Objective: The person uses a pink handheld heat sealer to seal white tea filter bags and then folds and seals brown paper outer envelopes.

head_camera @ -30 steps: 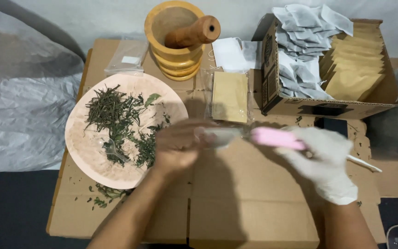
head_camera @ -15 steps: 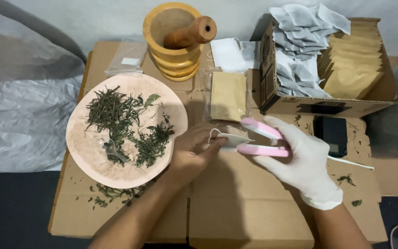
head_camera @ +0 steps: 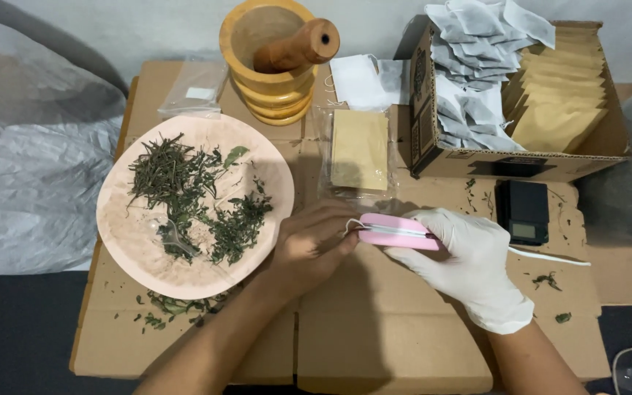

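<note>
Gloved right hand point(head_camera: 469, 260) clamps a pink sealer point(head_camera: 396, 231); at its nine o'clock, bare left hand point(head_camera: 312, 249) pinches a white tea bag point(head_camera: 354, 225).

Plate point(head_camera: 140, 241) left of both hands; mortar point(head_camera: 272, 73) behind it; box point(head_camera: 521, 157) right.

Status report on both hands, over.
Left hand bare, pinching white filter bag. Right hand gloved, closed on pink sealer. Plate of herbs beside left hand, clear of it.
</note>
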